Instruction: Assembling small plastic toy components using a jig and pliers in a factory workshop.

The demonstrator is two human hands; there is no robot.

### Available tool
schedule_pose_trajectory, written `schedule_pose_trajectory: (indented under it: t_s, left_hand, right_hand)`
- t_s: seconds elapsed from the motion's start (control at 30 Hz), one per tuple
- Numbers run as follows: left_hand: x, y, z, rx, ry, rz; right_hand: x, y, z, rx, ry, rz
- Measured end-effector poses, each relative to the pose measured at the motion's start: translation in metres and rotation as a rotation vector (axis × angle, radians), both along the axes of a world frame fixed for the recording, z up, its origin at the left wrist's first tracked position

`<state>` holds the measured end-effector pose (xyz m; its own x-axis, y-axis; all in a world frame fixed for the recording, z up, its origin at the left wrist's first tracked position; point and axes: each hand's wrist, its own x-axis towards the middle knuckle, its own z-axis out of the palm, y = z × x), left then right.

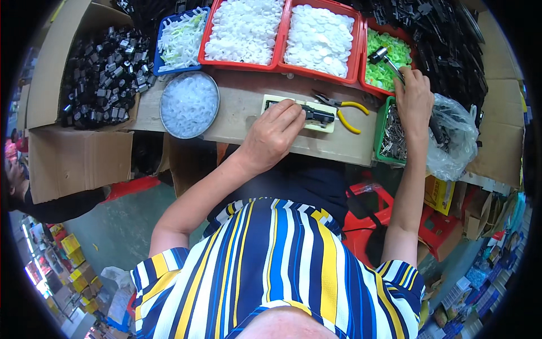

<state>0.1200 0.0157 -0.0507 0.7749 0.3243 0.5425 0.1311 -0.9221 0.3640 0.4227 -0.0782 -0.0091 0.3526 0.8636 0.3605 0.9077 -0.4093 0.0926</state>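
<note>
My left hand (270, 135) bends over a cream-coloured block (329, 128) on the bench, its fingers pressed together on a long black part (322, 115) seated in the block. Those fingers cover the part's left half. At the right, my right hand (415, 101) is closed round the handle of a small hammer (379, 55). The hammer's shiny head is raised over a red bin of green pieces (389, 45). Just right of the block lie pliers (354, 106) with yellow handles, their jaws apart.
Red bins (278, 69) of white pieces and a blue bin (156, 56) line the back. A round bowl (189, 104) of clear pieces stands left, beside a carton (45, 90) of black parts. A green tray (379, 141) of metal pins and a plastic bag (460, 138) are at right.
</note>
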Motion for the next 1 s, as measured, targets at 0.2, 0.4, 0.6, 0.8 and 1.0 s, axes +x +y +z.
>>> schedule_pose_trajectory:
  t_s: [0.2,0.4,0.6,0.8,1.0]
  left_hand:
    - [0.003,0.004,0.001,0.038,-0.024,-0.022]
    - [0.002,0.004,-0.003,0.067,-0.043,-0.002]
    - [0.004,0.005,-0.002,0.087,-0.027,-0.024]
    - [-0.002,0.005,-0.005,0.106,-0.027,0.007]
    - [0.003,0.004,-0.006,0.109,-0.014,-0.013]
  right_hand:
    - [0.009,-0.004,0.003,0.028,0.015,0.050]
    - [-0.056,-0.030,0.045,-0.049,0.472,0.004]
    - [-0.108,-0.051,0.018,-0.239,0.454,0.349]
    - [-0.126,-0.058,0.060,0.332,0.450,0.343]
    - [-0.130,-0.061,0.006,-0.162,0.238,0.286]
